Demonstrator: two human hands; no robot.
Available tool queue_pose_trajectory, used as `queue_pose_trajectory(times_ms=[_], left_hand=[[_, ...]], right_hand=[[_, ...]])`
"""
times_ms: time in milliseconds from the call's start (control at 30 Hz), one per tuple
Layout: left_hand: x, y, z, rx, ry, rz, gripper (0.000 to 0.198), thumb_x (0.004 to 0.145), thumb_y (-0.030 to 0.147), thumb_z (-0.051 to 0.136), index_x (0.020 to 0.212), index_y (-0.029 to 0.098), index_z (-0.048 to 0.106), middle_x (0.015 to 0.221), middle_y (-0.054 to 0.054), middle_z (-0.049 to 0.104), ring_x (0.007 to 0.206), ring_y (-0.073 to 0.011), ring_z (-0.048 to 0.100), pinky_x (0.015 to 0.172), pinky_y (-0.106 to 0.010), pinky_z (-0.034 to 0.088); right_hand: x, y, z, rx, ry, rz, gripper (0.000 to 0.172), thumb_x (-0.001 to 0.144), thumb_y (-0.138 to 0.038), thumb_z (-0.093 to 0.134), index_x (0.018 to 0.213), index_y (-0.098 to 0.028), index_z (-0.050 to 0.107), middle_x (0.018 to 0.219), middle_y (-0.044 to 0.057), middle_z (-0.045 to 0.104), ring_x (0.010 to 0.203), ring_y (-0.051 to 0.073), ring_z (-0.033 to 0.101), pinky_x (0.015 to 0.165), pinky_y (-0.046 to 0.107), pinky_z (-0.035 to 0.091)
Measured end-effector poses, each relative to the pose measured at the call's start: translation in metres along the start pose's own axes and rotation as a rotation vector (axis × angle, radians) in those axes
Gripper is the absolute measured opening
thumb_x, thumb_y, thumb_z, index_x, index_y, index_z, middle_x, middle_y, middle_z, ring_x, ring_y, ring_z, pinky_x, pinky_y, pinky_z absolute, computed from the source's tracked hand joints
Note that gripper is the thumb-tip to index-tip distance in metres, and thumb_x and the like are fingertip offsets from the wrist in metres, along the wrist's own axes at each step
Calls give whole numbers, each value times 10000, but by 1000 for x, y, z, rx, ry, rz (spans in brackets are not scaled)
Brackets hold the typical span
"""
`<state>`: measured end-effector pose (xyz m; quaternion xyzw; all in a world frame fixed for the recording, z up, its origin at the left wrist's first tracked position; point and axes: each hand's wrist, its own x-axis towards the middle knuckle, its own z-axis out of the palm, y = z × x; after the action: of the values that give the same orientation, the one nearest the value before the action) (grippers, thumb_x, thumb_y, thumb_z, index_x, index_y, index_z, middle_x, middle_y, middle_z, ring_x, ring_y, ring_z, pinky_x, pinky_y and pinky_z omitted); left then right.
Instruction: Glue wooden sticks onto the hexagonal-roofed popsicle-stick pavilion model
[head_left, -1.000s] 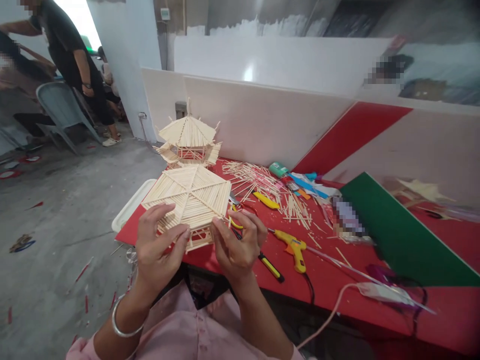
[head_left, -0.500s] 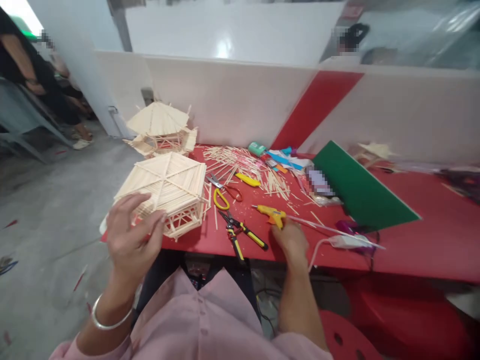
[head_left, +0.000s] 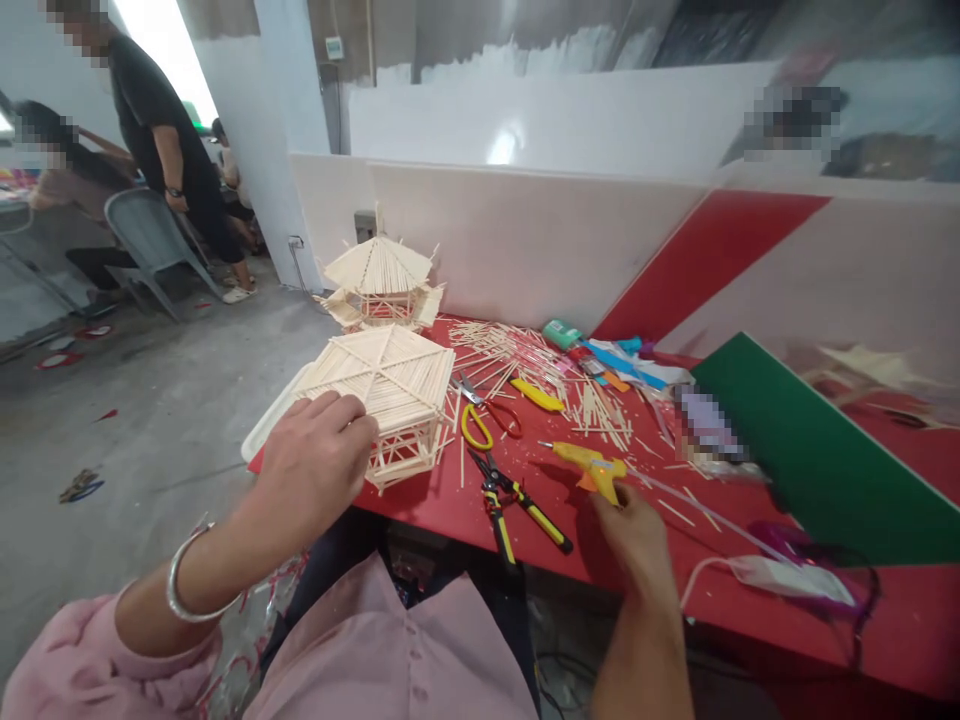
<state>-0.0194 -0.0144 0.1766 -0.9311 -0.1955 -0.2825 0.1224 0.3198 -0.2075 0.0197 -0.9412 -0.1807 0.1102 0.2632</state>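
Observation:
My left hand [head_left: 319,460] rests with curled fingers on the near edge of a six-sided roof of a small stick-built pavilion [head_left: 382,385], which stands at the near left corner of the red table [head_left: 660,560]. My right hand [head_left: 637,535] is at the handle of a yellow glue gun [head_left: 589,465] lying on the table, fingers closing round the grip. A second, taller stick pavilion [head_left: 379,285] stands behind the first.
Yellow-handled scissors [head_left: 480,420], black-and-yellow pliers [head_left: 517,505], a yellow cutter [head_left: 536,397] and a scatter of loose sticks [head_left: 517,365] lie mid-table. A green board [head_left: 810,455] lies to the right. People and a grey chair [head_left: 146,235] are at the far left.
My right hand left the pavilion and went right to the glue gun. My left hand stayed on the pavilion's roof edge. The camera swung right, then back.

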Motion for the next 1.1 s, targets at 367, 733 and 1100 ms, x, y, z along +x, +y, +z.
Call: queue_pose_trajectory(times_ms=[367, 733, 1100], left_hand=[[-7, -18, 11, -1130, 272, -697, 114, 802, 277, 689, 747, 180, 662, 677, 14, 603, 594, -91, 508, 553, -216, 386], [-25, -22, 18, -1852, 293, -903, 281, 707, 326, 825, 903, 152, 721, 665, 17, 542, 505, -30, 424, 395, -122, 273], [-36, -30, 31, -1635, 348, -744, 159, 799, 316, 751, 820, 173, 684, 727, 3, 603, 579, -57, 483, 497, -162, 404]], right_hand=[[-123, -101, -15, 624, 205, -589, 312, 743, -422, 677, 932, -200, 566, 713, -17, 557, 597, 135, 520, 553, 253, 434], [-139, -169, -1, -15, 783, -1064, 282, 787, -329, 695, 753, -231, 432, 624, -47, 443, 539, 121, 465, 517, 249, 352], [-143, -175, 0, -167, 833, -1106, 133, 808, -237, 635, 839, -207, 509, 647, -20, 500, 597, 140, 515, 540, 252, 385]])
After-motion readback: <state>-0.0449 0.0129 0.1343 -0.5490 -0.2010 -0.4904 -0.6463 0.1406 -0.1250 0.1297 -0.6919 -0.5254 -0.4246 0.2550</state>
